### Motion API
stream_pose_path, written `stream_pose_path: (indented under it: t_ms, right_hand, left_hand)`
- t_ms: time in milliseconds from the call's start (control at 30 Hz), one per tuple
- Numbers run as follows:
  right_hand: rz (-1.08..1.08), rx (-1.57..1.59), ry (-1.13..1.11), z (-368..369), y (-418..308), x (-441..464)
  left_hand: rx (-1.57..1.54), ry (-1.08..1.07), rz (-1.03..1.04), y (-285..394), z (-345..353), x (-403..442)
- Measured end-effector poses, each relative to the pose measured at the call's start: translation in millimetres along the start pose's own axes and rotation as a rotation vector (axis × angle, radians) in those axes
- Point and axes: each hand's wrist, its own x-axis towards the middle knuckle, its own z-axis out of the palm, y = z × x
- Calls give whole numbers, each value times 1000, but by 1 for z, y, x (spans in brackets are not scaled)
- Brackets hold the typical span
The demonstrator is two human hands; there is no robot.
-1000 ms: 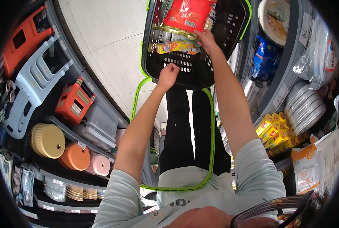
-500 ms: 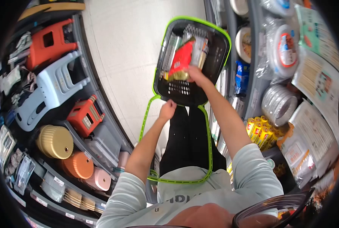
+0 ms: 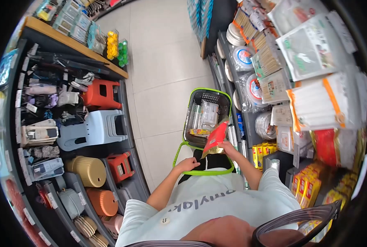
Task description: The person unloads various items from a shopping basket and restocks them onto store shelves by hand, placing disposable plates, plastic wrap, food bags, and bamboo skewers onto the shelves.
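Observation:
My right hand [image 3: 229, 149] is closed on the gold lower end of a red packet [image 3: 217, 138], which is raised over the near right edge of a black basket [image 3: 196, 141] with a green rim. Inside the basket lie clear packages [image 3: 208, 114] and a yellow box [image 3: 199, 132]. My left hand [image 3: 188, 164] is near the green handle [image 3: 176, 154], in front of the basket, with its fingers curled; whether they hold anything is too small to tell. The handle hangs down toward my shirt.
Left shelves carry a red stool [image 3: 102, 94], a light blue stool [image 3: 94, 128] and a gold round container [image 3: 87, 171]. On the right shelves are wrapped plates [image 3: 243, 57], foil trays [image 3: 265, 125] and yellow packs [image 3: 262, 153]. A tiled floor [image 3: 159, 86] runs between them.
The red packet has come up out of the basket toward me in my right hand. The view has tilted up, showing more of the aisle, and the basket appears smaller and lower.

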Motion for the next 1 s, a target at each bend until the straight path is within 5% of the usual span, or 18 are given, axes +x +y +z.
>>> stream_pose_path:
  t_ms: [167, 400, 733, 867, 1000]
  right_hand:
    - [-317, 294, -6, 36, -26, -70]
    - [-612, 141, -33, 71, -115, -161]
    - [-770, 161, -172, 68, -209, -287]
    - [-958, 97, -105, 51, -206, -350]
    - [-1082, 103, -74, 18, -187, -381]
  left_hand:
    - [216, 52, 21, 3, -10, -6]
    - [323, 174, 101, -4, 3, 16]
    - [5, 233, 198, 1, -9, 46]
    - [-241, 259, 564, 69, -12, 43]
    - [-235, 249, 519, 142, -7, 46]
